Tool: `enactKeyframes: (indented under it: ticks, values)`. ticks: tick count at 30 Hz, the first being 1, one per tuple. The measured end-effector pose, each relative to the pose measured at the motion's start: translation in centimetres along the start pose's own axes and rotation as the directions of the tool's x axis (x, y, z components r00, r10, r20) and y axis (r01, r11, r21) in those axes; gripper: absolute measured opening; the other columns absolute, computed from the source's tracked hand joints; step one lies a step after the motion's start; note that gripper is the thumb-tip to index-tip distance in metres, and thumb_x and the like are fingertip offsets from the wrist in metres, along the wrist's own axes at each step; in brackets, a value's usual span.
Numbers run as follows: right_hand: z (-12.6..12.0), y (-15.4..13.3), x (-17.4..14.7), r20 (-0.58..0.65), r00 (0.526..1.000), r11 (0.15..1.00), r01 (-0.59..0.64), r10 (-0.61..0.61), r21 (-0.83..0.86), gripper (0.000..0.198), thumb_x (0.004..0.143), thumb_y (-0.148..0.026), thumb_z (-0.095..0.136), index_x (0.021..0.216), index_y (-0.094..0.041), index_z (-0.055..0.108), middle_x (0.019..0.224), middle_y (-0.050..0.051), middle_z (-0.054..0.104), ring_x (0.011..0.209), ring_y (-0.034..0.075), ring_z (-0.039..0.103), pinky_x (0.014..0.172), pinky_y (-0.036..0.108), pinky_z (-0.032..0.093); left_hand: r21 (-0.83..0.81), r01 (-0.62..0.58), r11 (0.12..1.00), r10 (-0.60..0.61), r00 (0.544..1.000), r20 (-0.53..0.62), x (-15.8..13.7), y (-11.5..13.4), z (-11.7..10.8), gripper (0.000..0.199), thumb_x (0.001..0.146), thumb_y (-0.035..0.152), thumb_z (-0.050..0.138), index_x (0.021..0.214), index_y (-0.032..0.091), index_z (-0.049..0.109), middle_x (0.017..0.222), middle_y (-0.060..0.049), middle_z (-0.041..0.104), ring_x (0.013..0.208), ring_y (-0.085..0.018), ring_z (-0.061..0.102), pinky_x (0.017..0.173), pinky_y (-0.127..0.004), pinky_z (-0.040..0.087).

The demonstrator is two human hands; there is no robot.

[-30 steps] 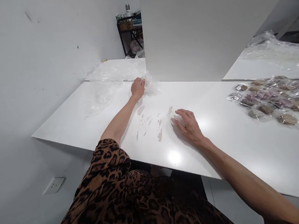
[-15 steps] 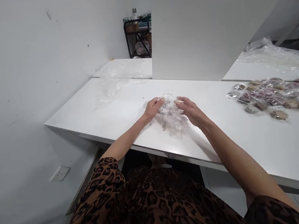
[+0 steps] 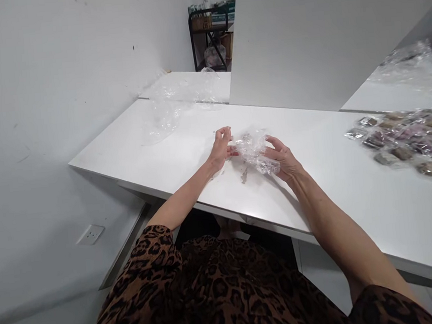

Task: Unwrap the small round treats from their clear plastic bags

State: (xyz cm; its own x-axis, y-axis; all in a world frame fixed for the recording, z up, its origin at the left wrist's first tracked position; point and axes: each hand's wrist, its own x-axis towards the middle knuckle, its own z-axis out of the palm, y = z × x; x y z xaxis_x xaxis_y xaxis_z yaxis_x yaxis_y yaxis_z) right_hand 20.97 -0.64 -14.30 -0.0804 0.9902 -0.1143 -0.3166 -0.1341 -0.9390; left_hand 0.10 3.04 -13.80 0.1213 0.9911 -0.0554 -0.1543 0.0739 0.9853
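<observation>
A crumpled bundle of clear plastic wrap (image 3: 252,148) is between my two hands, a little above the white table. My left hand (image 3: 220,149) is at the bundle's left side, its lower fingers on the plastic while the thumb and forefinger point up. From the right, my right hand (image 3: 283,158) curls around the bundle, thumb at the top and fingers partly hidden behind the film. Whatever may be inside the crumpled film cannot be made out. Small brown bits (image 3: 244,174) show on the table just below it.
Several wrapped pieces (image 3: 410,140) in clear film lie on the right of the white table (image 3: 133,171). Loose plastic film (image 3: 163,121) lies at the back left, and more film (image 3: 415,69) at the back right. An upright white panel (image 3: 289,44) stands behind. A black shelf (image 3: 208,29) is beyond.
The plastic bundle has been gathered smaller and turned. My left thumb and forefinger have come off its top edge, and my right hand has closed around its right side. The view has shifted slightly.
</observation>
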Motion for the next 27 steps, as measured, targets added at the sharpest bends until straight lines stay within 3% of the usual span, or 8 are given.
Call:
enactKeyframes:
  ticks: [3,5,9,11,14,19,22,27]
  values:
    - [-0.3,0.5,0.2,-0.092,0.995,0.999,0.040,-0.043,-0.035,0.081,0.043,-0.036,0.098,0.114,-0.028,0.060,0.084,-0.002,0.071,0.070,0.018,0.067,0.065,0.032,0.054,0.207,-0.206,0.956,0.173,0.971,0.167,-0.3,0.1,-0.4,0.066,0.086,0.069,0.071,0.137,0.030,0.058,0.158,-0.011,0.045,0.142,-0.031,0.049,0.110,-0.043,0.047]
    - [-0.2,0.7,0.1,-0.079,0.994,0.994,0.073,-0.080,-0.086,0.083,0.044,-0.037,0.098,0.116,-0.028,0.059,0.082,-0.003,0.069,0.070,0.017,0.066,0.067,0.033,0.056,0.342,-0.307,0.888,0.223,0.939,0.264,-0.7,-0.1,-0.3,0.066,0.077,0.061,0.083,0.130,0.027,0.066,0.164,-0.011,0.039,0.153,-0.035,0.035,0.121,-0.048,0.036]
    - [0.3,0.9,-0.3,-0.006,0.995,0.983,0.098,-0.100,-0.157,0.083,0.046,-0.037,0.100,0.120,-0.029,0.061,0.072,-0.008,0.061,0.068,0.014,0.063,0.069,0.030,0.057,0.419,-0.369,0.829,0.304,0.928,0.215,-0.9,-0.3,0.4,0.027,0.082,0.041,0.083,0.094,0.019,0.073,0.152,-0.011,0.055,0.148,-0.031,0.044,0.125,-0.045,0.031]
    - [0.2,0.8,-0.3,0.008,0.998,0.984,0.067,-0.066,-0.165,0.079,0.049,-0.037,0.100,0.119,-0.029,0.064,0.071,-0.008,0.060,0.067,0.013,0.064,0.069,0.029,0.058,0.288,-0.292,0.912,0.286,0.956,0.065,-0.4,0.1,0.3,0.020,0.088,0.035,0.078,0.086,0.018,0.068,0.135,-0.011,0.067,0.134,-0.025,0.059,0.115,-0.039,0.041]
    - [-0.8,0.4,0.0,0.035,0.999,0.987,0.005,0.001,-0.163,0.072,0.052,-0.037,0.099,0.116,-0.028,0.070,0.079,-0.003,0.069,0.072,0.014,0.068,0.067,0.027,0.059,-0.089,-0.075,0.993,0.061,0.986,-0.152,0.6,1.6,-1.2,0.023,0.093,0.039,0.073,0.092,0.019,0.064,0.111,-0.007,0.075,0.106,-0.020,0.073,0.087,-0.028,0.053]
    - [-2.5,-0.1,0.5,0.080,0.995,0.991,-0.053,0.064,-0.124,0.059,0.059,-0.039,0.097,0.112,-0.025,0.076,0.083,0.001,0.075,0.066,0.013,0.068,0.058,0.025,0.056,-0.620,0.064,0.782,-0.291,0.917,-0.273,1.7,4.1,-5.1,0.016,0.108,0.024,0.047,0.102,0.019,0.061,0.089,-0.003,0.074,0.088,-0.007,0.070,0.066,-0.016,0.048]
    - [-2.8,0.1,0.9,0.059,0.998,0.995,0.021,-0.015,-0.099,0.052,0.061,-0.039,0.096,0.108,-0.027,0.077,0.083,0.000,0.075,0.064,0.013,0.067,0.057,0.027,0.058,-0.696,0.028,0.717,-0.293,0.919,-0.265,1.7,4.2,-5.6,0.031,0.111,0.038,0.039,0.123,0.016,0.057,0.100,-0.008,0.072,0.093,-0.011,0.072,0.067,-0.019,0.054]
    - [-3.0,0.9,1.9,-0.030,0.989,0.989,0.144,-0.142,0.041,0.042,0.061,-0.036,0.093,0.099,-0.031,0.076,0.092,-0.003,0.077,0.080,0.017,0.074,0.070,0.031,0.064,-0.464,0.100,0.880,-0.202,0.963,-0.176,1.3,2.3,-3.4,0.047,0.098,0.050,0.066,0.127,0.014,0.060,0.106,-0.012,0.069,0.089,-0.018,0.075,0.073,-0.026,0.059]
